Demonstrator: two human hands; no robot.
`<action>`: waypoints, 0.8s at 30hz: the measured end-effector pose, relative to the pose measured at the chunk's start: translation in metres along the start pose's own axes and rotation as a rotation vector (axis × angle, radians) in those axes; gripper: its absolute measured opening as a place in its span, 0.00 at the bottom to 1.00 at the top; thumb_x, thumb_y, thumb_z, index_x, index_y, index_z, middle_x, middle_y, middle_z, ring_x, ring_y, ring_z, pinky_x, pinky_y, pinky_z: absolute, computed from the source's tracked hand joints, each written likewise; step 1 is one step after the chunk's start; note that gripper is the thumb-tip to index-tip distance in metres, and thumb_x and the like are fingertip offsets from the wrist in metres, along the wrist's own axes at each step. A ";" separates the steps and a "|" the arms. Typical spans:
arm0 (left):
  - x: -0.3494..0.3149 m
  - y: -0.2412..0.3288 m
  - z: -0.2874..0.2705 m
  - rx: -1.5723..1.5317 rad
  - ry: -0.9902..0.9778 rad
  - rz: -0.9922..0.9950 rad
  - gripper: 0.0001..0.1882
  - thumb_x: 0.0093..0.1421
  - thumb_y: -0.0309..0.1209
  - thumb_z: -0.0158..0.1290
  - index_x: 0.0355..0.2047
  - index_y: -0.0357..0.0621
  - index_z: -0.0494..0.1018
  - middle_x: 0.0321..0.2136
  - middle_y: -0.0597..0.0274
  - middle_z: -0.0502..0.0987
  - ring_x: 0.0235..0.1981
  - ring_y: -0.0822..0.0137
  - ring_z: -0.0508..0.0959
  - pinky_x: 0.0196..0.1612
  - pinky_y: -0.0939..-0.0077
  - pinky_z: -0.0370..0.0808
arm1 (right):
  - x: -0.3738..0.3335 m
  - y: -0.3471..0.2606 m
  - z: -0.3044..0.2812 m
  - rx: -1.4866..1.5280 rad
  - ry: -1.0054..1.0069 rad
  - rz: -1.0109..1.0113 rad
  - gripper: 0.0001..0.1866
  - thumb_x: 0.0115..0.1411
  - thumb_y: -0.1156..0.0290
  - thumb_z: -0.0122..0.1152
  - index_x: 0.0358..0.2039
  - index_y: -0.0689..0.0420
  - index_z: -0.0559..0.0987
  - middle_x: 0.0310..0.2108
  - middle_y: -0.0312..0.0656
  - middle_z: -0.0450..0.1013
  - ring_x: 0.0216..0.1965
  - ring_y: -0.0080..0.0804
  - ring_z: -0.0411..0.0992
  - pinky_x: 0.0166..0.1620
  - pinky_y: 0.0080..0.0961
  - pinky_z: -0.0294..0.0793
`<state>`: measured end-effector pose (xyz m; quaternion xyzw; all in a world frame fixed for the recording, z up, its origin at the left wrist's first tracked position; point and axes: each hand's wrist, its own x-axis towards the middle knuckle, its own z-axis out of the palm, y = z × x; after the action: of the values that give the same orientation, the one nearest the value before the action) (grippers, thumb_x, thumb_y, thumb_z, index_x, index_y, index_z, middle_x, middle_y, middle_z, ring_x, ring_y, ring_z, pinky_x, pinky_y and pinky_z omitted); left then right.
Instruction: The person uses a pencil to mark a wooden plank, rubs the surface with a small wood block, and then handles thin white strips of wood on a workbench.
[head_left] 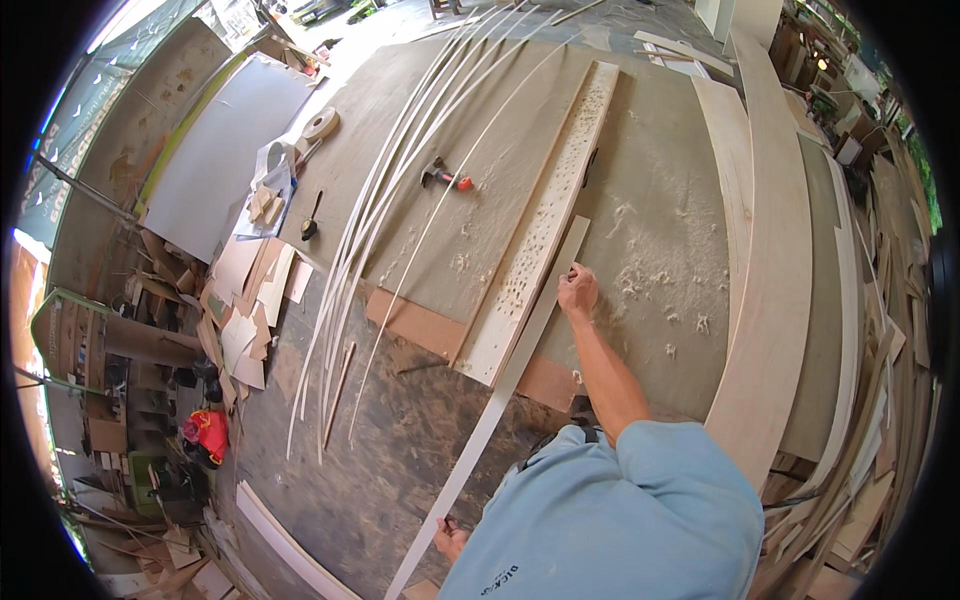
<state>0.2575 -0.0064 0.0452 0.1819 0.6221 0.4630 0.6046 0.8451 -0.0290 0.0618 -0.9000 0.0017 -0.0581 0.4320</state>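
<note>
A long, narrow pale wooden strip runs diagonally from the worktable down past its near edge. My right hand is closed on its upper part, fingers pinched at its edge. Lower down, my left hand grips the strip near its bottom end, partly hidden by my blue shirt. Just left of the strip lies a long board with raised edges, its pale face dotted with many small brownish spots. A dark object shows at that board's right edge, too small to make out.
The board rests on a large tan work surface strewn with wood shavings. Left of it lie a red-and-black hammer, several thin long strips, a screwdriver-like tool and a tape roll. Wide planks stand right.
</note>
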 end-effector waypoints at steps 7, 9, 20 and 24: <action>0.072 -0.055 -0.070 -0.013 -0.007 -0.132 0.12 0.57 0.25 0.54 0.41 0.36 0.69 0.33 0.59 0.74 0.35 0.68 0.74 0.39 0.79 0.73 | 0.023 -0.015 0.007 -0.049 -0.091 0.018 0.10 0.51 0.69 0.58 0.31 0.62 0.79 0.32 0.48 0.73 0.35 0.45 0.73 0.38 0.36 0.73; 0.068 -0.058 -0.065 -0.044 -0.028 -0.114 0.13 0.57 0.24 0.54 0.42 0.35 0.69 0.35 0.58 0.74 0.35 0.67 0.74 0.41 0.78 0.74 | 0.028 -0.015 0.006 -0.085 -0.125 0.073 0.11 0.52 0.68 0.56 0.32 0.63 0.79 0.35 0.49 0.73 0.37 0.46 0.73 0.39 0.37 0.73; 0.008 -0.039 0.023 -0.003 0.150 -0.066 0.21 0.60 0.38 0.52 0.26 0.24 0.71 0.22 0.62 0.70 0.22 0.73 0.71 0.31 0.86 0.77 | 0.056 -0.005 0.006 -0.067 -0.018 0.057 0.10 0.55 0.64 0.57 0.25 0.57 0.79 0.34 0.42 0.75 0.35 0.44 0.74 0.37 0.37 0.73; 0.025 -0.040 0.010 0.135 0.089 -0.096 0.23 0.60 0.40 0.52 0.24 0.25 0.71 0.19 0.63 0.69 0.20 0.75 0.70 0.28 0.89 0.75 | 0.066 -0.006 0.006 -0.078 -0.003 0.026 0.10 0.55 0.64 0.57 0.25 0.57 0.79 0.34 0.43 0.75 0.35 0.45 0.74 0.36 0.38 0.73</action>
<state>0.2745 -0.0036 0.0006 0.1715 0.6863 0.3981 0.5841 0.9115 -0.0237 0.0698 -0.9162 0.0150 -0.0509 0.3971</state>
